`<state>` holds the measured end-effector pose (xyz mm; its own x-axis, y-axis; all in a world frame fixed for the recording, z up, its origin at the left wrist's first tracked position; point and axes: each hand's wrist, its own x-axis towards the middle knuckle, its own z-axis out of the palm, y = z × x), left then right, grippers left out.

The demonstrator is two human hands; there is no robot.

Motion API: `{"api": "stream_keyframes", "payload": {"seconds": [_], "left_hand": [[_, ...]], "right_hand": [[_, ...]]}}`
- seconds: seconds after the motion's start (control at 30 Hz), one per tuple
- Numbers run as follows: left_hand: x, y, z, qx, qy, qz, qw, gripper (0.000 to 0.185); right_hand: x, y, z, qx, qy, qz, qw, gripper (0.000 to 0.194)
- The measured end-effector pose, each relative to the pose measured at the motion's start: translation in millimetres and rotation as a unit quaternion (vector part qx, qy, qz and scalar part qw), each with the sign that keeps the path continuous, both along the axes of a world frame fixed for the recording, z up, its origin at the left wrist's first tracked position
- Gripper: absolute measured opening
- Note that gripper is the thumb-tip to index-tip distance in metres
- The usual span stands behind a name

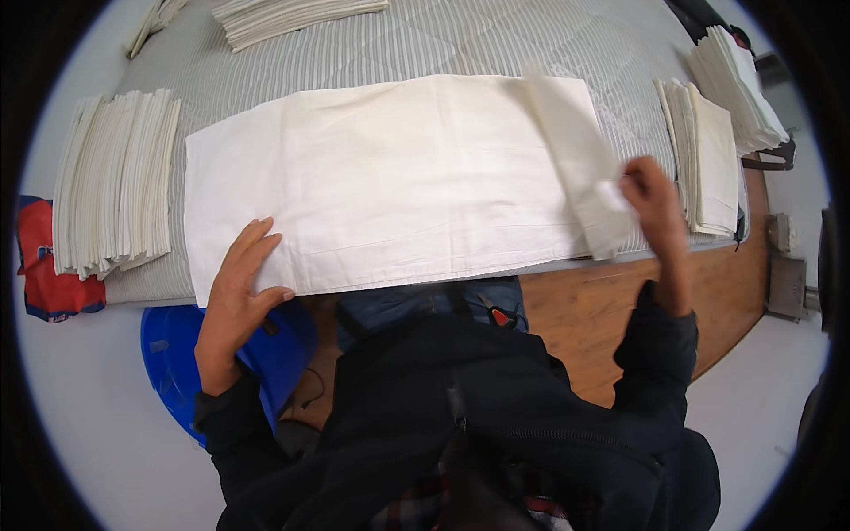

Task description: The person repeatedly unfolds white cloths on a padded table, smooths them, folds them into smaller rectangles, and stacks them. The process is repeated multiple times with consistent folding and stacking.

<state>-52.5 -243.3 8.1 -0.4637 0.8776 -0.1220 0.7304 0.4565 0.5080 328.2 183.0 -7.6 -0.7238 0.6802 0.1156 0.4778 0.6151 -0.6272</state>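
A wide white cloth (372,179) lies spread over a striped mattress, with faint creases across it. My left hand (242,279) rests on its near left part, palm down and fingers apart. At the right end, a flap of the cloth (578,166) is lifted and turned inward, blurred by motion. My right hand (651,192), also blurred, has curled fingers on the outer edge of this flap and seems to pinch it; the exact contact is unclear.
Stacks of folded white cloth stand at left (116,179), right (704,159), far right (740,93) and far side (299,20) of the mattress (412,50). Below the near edge are a blue plastic tub (169,372) and red-handled scissors (501,317). A red bag (43,259) hangs left.
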Motion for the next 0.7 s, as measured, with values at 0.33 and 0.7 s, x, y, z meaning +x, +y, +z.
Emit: {"api": "stream_keyframes", "payload": {"seconds": [0.33,0.7], "left_hand": [[-12,-1,8,-0.015,-0.013,-0.032,0.999,0.066],[-14,-18,8,-0.078,0.131,-0.024,0.988,0.047]], "right_hand": [[104,7,27,0.104,-0.027,-0.096,0.990,0.024],[45,-57,11,0.200,-0.173,0.130,0.956,0.041]]}}
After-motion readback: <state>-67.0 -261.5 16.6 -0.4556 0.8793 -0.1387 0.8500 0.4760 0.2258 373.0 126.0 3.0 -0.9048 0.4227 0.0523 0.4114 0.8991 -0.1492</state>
